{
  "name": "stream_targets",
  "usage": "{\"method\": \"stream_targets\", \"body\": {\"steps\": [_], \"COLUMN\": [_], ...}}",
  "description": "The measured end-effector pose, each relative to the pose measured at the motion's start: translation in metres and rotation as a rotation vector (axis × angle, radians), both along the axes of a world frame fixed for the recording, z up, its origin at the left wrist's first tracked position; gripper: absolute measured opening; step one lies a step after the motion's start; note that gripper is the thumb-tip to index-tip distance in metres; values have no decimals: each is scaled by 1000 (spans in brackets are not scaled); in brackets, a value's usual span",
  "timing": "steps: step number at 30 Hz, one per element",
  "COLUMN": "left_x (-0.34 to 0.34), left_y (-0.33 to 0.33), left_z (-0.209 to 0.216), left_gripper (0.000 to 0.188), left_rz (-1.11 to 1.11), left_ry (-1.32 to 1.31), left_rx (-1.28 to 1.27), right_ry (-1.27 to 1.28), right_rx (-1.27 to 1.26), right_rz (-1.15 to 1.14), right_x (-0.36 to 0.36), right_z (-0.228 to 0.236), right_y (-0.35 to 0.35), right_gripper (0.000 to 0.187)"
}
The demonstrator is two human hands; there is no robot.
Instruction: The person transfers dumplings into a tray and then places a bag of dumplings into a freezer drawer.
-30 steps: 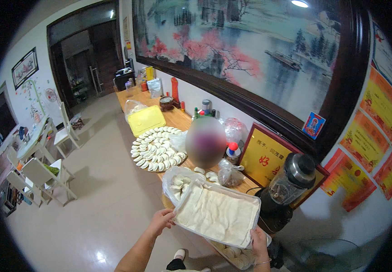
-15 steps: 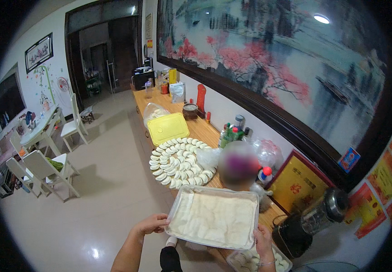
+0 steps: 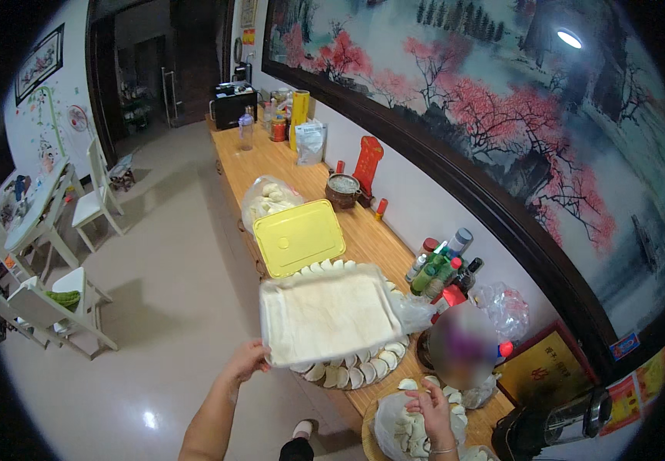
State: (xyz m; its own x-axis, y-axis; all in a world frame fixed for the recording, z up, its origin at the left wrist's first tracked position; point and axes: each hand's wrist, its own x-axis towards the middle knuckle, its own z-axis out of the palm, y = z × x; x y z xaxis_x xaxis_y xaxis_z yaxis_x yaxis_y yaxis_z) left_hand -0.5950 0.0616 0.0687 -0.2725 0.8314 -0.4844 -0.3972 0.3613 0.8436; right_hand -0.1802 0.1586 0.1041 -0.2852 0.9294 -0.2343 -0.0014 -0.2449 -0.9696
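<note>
1. At the near middle of the scene, over a long light-brown wooden counter (image 3: 378, 223), a shallow rectangular translucent plastic tray (image 3: 266, 326) lined with a flat, creased white layer (image 3: 332, 313) is held slightly tilted.
2. Left hand (image 3: 248, 363): narrow grip, fingers closed on the tray's near left corner.
3. Right hand (image 3: 431, 409): apart from the tray, to its near right; fingers loosely parted and a little curled, above a translucent plastic bag of white dumplings (image 3: 392, 424). Contact with the bag: cannot tell. A thin bracelet circles the wrist.
4. Below the tray, a round spread of white crescent-shaped dumplings (image 3: 357, 375) is partly covered, showing at its far, right and near edges. Whether the tray touches them cannot be told.
5. Just beyond the tray, a yellow rectangular plastic lid (image 3: 300, 238) lies on the counter; a clear plastic bag of pale pieces (image 3: 271, 201) sits just beyond it.
6. Right of the tray, by the wall, stands a cluster of bottles with coloured caps (image 3: 434, 270). A round brown pot (image 3: 342, 192) is farther off.
7. Near right: a black blender with a clear jug (image 3: 532, 434), beside a red-framed gold plaque (image 3: 543, 373).
</note>
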Motion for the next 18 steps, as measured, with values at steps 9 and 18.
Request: {"method": "stream_targets", "body": {"steps": [9, 18], "left_x": [-129, -165], "left_y": [189, 237], "left_z": [-82, -156], "left_gripper": [20, 25], "left_rz": [444, 484], "left_ry": [458, 367], "left_rx": [84, 145], "right_ry": [-351, -411], "right_rx": [33, -33], "right_rz": [-196, -272], "right_x": [40, 53], "right_z": [-25, -46], "right_y": [-6, -22], "right_gripper": [41, 33]}}
